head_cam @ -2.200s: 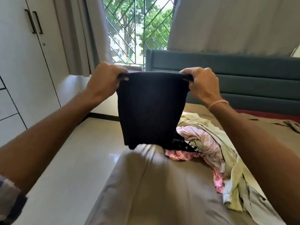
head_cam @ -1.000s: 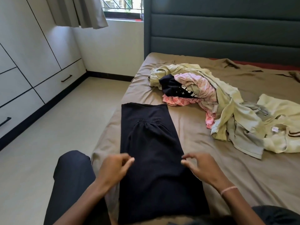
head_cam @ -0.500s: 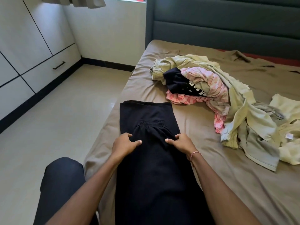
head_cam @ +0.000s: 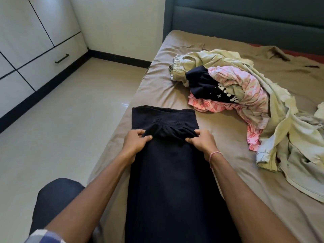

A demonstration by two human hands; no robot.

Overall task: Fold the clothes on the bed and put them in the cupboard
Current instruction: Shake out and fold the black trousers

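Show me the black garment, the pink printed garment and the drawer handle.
black garment (head_cam: 166,181), head view: flat middle of the cloth
pink printed garment (head_cam: 245,82), head view: crumpled upper fold
drawer handle (head_cam: 61,58), head view: middle of the dark bar

a bedroom in a home. a bed (head_cam: 157,81) under a brown sheet takes up the right side, with a padded grey-green headboard (head_cam: 245,20) at its far end. loose clothes (head_cam: 245,95) lie heaped on the bed's far half. left of the bed, across a glossy tiled floor (head_cam: 70,120), stands a white built-in cupboard (head_cam: 26,32) with a dark drawer handle (head_cam: 61,58). black skirting (head_cam: 119,57) lines the wall beyond the bed's far left corner.
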